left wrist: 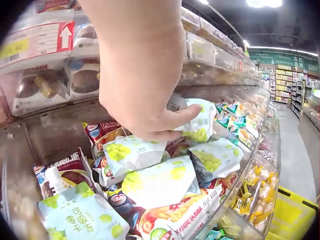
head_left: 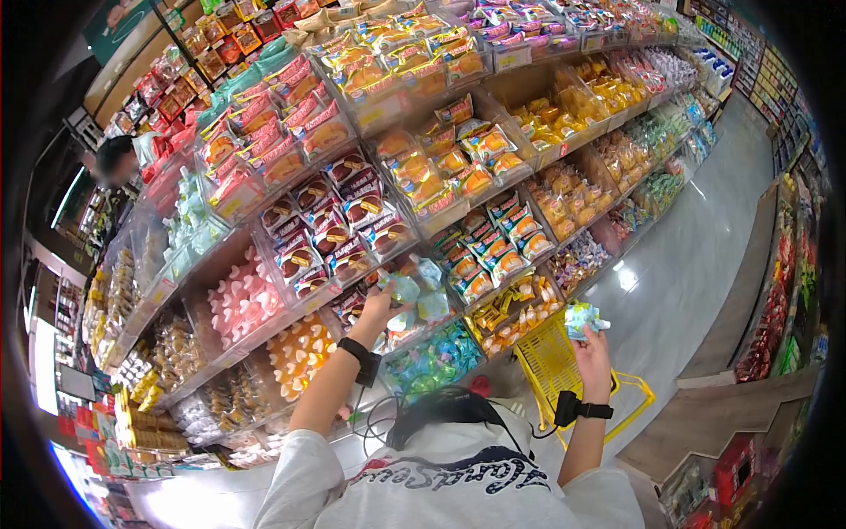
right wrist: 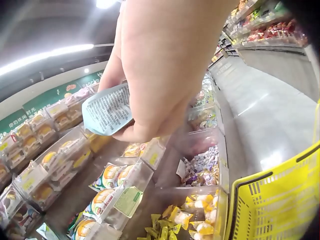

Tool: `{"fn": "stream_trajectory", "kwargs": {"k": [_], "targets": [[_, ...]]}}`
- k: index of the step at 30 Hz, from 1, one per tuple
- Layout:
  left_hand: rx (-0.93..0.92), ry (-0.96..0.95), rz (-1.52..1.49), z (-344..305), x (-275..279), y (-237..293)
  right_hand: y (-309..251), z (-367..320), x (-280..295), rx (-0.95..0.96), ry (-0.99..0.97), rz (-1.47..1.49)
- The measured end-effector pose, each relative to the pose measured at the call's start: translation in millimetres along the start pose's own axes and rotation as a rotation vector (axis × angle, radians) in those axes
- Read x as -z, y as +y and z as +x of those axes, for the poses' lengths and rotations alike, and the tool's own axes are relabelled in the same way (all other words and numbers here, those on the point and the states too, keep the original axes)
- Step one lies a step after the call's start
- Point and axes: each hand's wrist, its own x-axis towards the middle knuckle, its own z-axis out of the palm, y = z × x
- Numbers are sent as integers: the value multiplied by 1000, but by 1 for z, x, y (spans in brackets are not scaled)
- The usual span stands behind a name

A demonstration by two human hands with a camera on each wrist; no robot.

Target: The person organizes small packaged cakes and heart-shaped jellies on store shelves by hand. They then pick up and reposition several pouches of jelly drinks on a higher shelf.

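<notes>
My left hand (head_left: 381,304) reaches into a shelf bin of pale green-and-white snack packets (left wrist: 160,182) and grips one packet (left wrist: 200,122) between thumb and fingers. My right hand (head_left: 592,339) is raised beside the shelf and holds several light blue-and-white packets (head_left: 582,319); in the right wrist view the printed back of a packet (right wrist: 107,110) shows in its fingers. A yellow shopping basket (head_left: 551,361) sits below the right hand.
Tiered clear bins of packaged snacks (head_left: 423,159) fill the shelving ahead. The grey aisle floor (head_left: 696,256) runs to the right, with another shelf unit (head_left: 775,309) across it. A person (head_left: 115,163) stands at far left.
</notes>
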Motion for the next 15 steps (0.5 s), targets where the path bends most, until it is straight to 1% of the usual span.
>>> {"fn": "stream_trajectory", "kwargs": {"k": [2,4,5,6,7,9,11,12,14,15], "targets": [[-14,18,-23,-3,2,5,2,0,3,-1,26,-14],[34,35,-155,-6,8,13,-2,-5,-11,-69,2,3],[38,-25,-22,-8,11,17,-3,-6,-19,-103,-12,12],[-60,-84,43,3,24,3,1,-4,-21,-107,-40,-11],[-159,-144,108,23,44,-24,6,0,-22,-110,-69,-34],[-151,-116,244,20,45,-22,10,1,-37,-122,-132,-91],[61,61,381,-32,7,33,10,-5,-70,-138,-203,-160],[32,-49,394,-41,2,37,15,-5,-78,-158,-239,-191],[-26,-272,418,-60,-6,39,24,-7,-99,-150,-400,-363],[-15,-348,371,-77,-18,51,27,-9,-112,-159,-460,-414]]}}
